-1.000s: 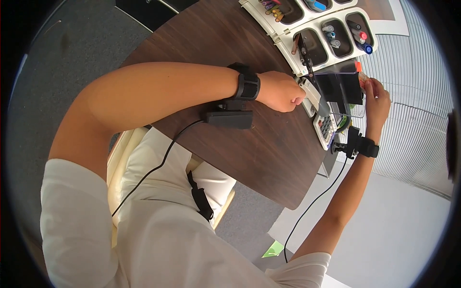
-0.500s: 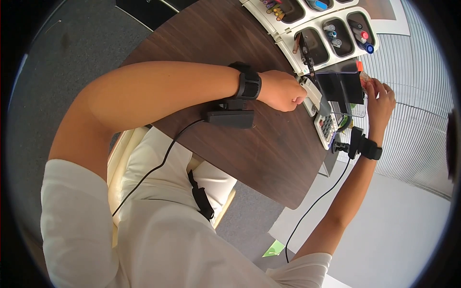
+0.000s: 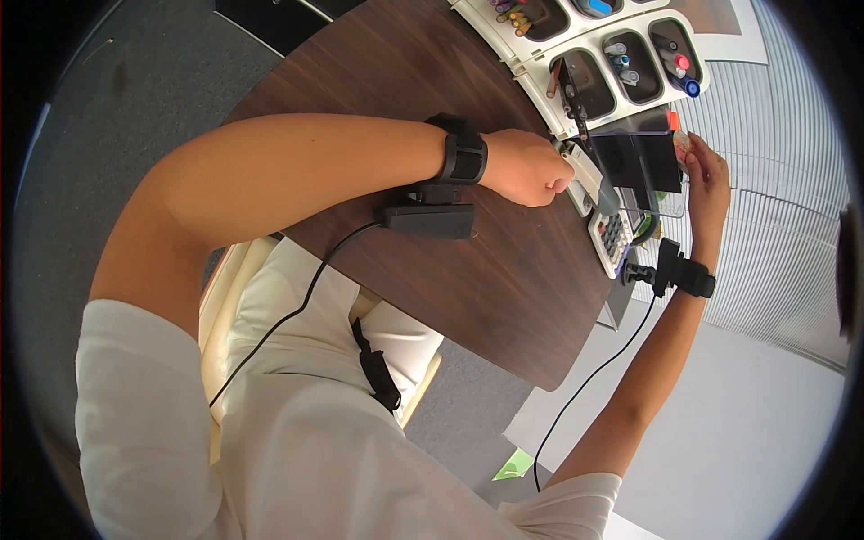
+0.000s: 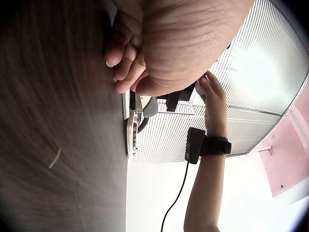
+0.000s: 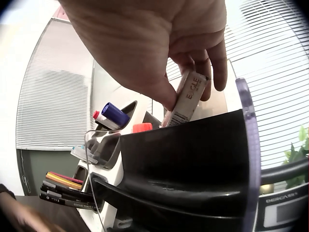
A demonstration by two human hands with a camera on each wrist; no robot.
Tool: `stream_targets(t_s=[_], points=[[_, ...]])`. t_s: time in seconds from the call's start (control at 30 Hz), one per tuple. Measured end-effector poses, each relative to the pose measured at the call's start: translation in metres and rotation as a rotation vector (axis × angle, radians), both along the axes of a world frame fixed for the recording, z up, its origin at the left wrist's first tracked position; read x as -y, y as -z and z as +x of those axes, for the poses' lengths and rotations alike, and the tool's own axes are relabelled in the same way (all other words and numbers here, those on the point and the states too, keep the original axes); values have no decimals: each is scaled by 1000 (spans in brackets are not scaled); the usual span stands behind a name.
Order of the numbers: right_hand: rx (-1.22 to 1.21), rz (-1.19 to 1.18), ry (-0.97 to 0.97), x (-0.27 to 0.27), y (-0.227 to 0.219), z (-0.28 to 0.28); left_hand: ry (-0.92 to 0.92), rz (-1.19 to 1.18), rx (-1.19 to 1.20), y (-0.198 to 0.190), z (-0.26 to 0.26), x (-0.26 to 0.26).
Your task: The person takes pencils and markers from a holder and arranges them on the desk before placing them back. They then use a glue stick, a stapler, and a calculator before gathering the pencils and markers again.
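My left hand (image 3: 526,168) rests low over the desk beside a white and grey object (image 3: 585,175). In the left wrist view the left hand (image 4: 188,43) has loosely curled fingers, with nothing visible between them. Over the far edge of a black holder (image 3: 639,162), my right hand (image 3: 708,184) pinches a small item. The right wrist view shows the right hand (image 5: 159,48) gripping a small box (image 5: 189,96) with printed letters between thumb and fingers, slanted just above the rim of the black holder (image 5: 188,154). Its lower end is hidden behind that rim.
A white organizer (image 3: 601,119) with pens and markers in its compartments stands at the back of the wooden desk (image 3: 504,279). Near it are a white gridded object (image 3: 607,245) and a red cap (image 5: 142,127). A clear panel with a purple edge (image 5: 250,140) borders the holder.
My right hand has shifted slightly and its fingers have turned, leaving more of the small item visible in the head view. The left hand has barely moved.
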State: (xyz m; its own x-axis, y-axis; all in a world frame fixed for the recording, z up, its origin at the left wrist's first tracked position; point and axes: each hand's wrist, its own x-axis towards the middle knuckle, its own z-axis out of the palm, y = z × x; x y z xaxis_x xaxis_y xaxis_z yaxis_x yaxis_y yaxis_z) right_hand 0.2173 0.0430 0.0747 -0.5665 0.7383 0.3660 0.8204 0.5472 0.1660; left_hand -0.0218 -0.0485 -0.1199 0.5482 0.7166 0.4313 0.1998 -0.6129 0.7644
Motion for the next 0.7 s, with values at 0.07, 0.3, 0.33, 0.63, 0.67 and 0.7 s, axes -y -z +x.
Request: stream_targets(t_s=[0.07,0.3,0.33,0.63,0.67,0.7], points=[[-25,-17,13,1,1,0,13,-21,-33,-2,-1,0],[42,36,72,5,3,-6,-2,29,6,1,1,-1],[43,35,71,5,3,-7,-5,24,-11,0,1,0],[53,49,26,4,5,-2,-10,8,-45,-3,0,2],[64,49,16,3,5,-1,-17,20,-34,-3,0,3],[76,49,6,2,5,0,-19,20,-33,-4,-1,3]])
